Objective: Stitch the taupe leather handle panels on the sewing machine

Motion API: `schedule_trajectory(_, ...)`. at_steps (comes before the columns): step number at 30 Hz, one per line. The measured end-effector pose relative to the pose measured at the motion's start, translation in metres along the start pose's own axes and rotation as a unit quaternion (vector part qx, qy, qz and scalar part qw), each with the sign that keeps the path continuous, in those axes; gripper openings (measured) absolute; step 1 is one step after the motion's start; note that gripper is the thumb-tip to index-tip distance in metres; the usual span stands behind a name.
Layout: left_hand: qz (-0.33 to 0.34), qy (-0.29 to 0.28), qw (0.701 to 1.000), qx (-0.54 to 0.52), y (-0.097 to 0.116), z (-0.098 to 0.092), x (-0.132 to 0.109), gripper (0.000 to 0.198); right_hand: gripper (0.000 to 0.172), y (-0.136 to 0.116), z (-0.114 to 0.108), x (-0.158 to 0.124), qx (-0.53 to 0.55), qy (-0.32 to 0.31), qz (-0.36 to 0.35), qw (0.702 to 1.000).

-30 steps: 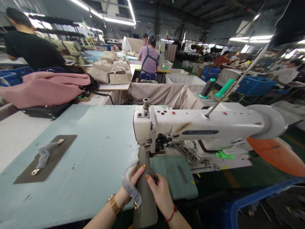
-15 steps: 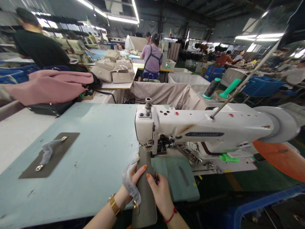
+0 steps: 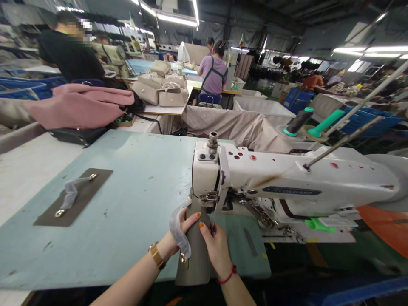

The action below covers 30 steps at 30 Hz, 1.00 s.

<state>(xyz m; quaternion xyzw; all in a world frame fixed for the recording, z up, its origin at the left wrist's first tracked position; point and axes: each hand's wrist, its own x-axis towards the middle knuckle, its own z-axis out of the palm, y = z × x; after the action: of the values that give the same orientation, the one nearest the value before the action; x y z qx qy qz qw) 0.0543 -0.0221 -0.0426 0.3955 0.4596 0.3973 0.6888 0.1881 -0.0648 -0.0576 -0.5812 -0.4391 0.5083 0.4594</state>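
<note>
My left hand [image 3: 180, 229] and my right hand [image 3: 216, 248] both grip a tapered grey leather panel [image 3: 195, 255] from either side. Its narrow end reaches up under the presser foot of a white industrial sewing machine [image 3: 280, 180]. The needle area is mostly hidden by the machine head and the panel. A strap wrapped in clear plastic [image 3: 177, 229] and a metal ring [image 3: 183, 258] hang at the panel's left edge, beside my left thumb. A similar grey leather piece [image 3: 73, 196], with a wrapped strap and metal eyelets, lies on the pale green sewing table [image 3: 127, 170].
Thread spools [image 3: 298, 121] stand behind the machine. Pink fabric [image 3: 79, 106] and beige handbags [image 3: 159, 91] lie beyond the table. White bins [image 3: 264, 106] and blue crates [image 3: 298, 100] stand nearby, and several co-workers sit or stand further back.
The view has swung left, so the machine and room slide right. The panel and both hands have moved slightly forward, with the panel's narrow end further under the presser foot.
</note>
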Motion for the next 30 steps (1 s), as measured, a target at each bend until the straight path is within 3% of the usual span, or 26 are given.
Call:
schedule_trajectory(6,0.050,-0.015,0.998,0.018,0.011,-0.002,0.012,0.040,0.037,-0.002,0.003,0.013,0.015,0.006,-0.004,1.000)
schedule_trajectory(14,0.039,-0.017,0.999,-0.008,0.011,-0.007,0.029,0.053,0.039,-0.006,0.005,0.028,0.018,0.017,-0.015,1.000)
schedule_trajectory(19,0.014,-0.023,0.999,-0.045,0.014,-0.008,0.035,0.049,0.040,-0.006,0.006,0.036,0.025,0.021,-0.032,0.999)
schedule_trajectory(30,0.038,-0.068,0.997,-0.026,0.023,-0.018,0.044,0.054,0.039,0.002,0.008,0.042,-0.011,0.020,-0.046,0.999)
